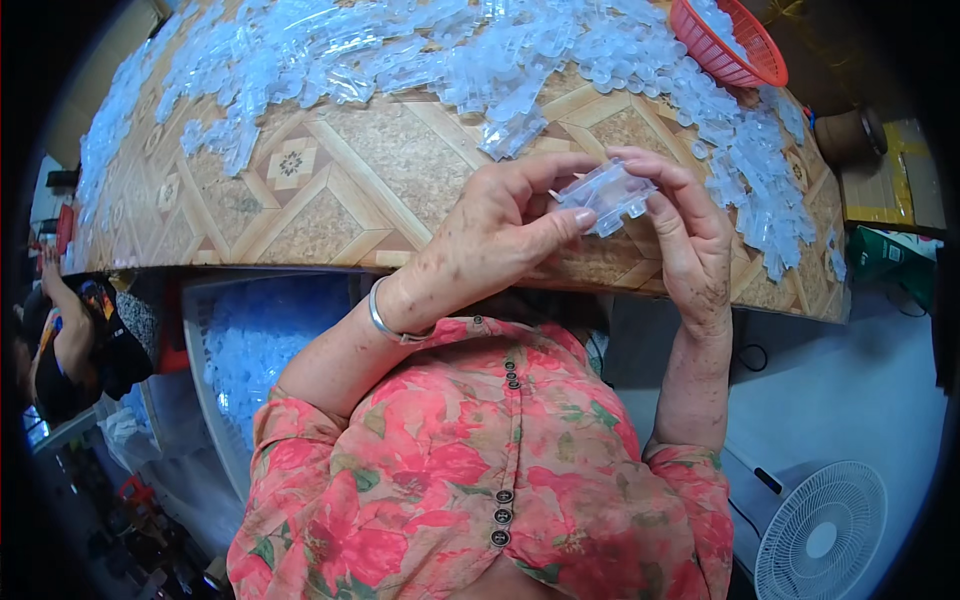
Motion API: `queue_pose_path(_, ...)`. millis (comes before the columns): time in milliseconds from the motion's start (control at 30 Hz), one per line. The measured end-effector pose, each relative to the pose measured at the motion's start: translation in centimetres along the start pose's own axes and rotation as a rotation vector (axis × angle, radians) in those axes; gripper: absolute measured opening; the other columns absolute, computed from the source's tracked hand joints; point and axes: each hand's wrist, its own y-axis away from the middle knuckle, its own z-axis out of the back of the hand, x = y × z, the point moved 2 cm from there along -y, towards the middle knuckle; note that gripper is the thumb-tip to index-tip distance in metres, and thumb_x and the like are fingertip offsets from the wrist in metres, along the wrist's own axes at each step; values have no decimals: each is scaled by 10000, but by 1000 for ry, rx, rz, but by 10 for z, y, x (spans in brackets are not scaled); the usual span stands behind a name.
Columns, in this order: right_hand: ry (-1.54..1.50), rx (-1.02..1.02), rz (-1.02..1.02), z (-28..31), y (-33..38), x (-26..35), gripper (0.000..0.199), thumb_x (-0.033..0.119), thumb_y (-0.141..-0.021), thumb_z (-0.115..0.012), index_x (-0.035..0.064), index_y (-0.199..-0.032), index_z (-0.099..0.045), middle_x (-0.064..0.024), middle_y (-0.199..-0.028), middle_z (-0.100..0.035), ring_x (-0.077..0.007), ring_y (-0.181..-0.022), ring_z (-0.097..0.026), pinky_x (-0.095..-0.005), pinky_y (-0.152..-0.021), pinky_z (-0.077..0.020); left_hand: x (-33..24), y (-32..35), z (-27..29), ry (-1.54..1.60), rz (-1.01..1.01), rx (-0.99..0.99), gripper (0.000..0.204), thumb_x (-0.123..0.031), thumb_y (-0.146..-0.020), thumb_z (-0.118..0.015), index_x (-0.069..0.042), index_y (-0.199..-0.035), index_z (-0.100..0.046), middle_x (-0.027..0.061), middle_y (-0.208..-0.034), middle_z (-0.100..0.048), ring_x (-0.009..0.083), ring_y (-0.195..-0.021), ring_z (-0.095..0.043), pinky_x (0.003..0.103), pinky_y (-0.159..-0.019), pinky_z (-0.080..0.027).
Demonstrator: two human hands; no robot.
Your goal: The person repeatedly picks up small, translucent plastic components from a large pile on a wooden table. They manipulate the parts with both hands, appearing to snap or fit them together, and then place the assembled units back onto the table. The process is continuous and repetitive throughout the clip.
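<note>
A small clear plastic piece [606, 196], boxy with short tabs along its edge, is held up above the near edge of the table. My left hand [510, 215] grips it from the left, thumb on its near face and fingers behind. On the other side my right hand [690, 230] curls around it, its fingertips at the top and its thumb by the lower right corner. Many flat clear plastic parts [400, 50] lie heaped along the far side of the table, and another spread of the same clear parts [755, 190] reaches down the right side.
The wood-patterned table [350, 180] curves before me. A red plastic basket [725, 45] with clear parts stands at the far right. Left of my lap, a bin [265, 350] holds more bluish clear parts. A white fan [820, 540] is at lower right; another person [75, 330] is at far left.
</note>
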Motion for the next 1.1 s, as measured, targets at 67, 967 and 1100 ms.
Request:
queue_pose_path(67,7,16,4,-8,-4,2,392,129,-1009,-589,41,-1388,-541,-82,-1317,-635,-146,-1149,-570,-326,-1018,-466,1,-1,-3,196,44,8,550,-70,-965,-658,-11,-1465,-439,90,-1179,-651,147,-934,-685,245,-751,-587)
queue_pose_path(967,438,-179,-32,4,17,2,820,66,-640,-834,45,-1384,-490,-80,-1212,-576,-194,-1095,-561,-344,-1031,-442,3,16,6,-1007,-435,-257,611,-150,-703,-860,-50,-1245,-595,121,-1046,-618,313,-880,-625,390,-753,-532)
queue_pose_path(1100,416,-200,-123,0,27,-1,818,107,-623,-849,57,-1376,-534,-57,-1118,-570,-164,-950,-534,-320,-935,-475,6,13,3,-1113,-368,-229,545,-173,-708,-847,-58,-1182,-603,127,-1137,-596,346,-989,-615,442,-814,-518)
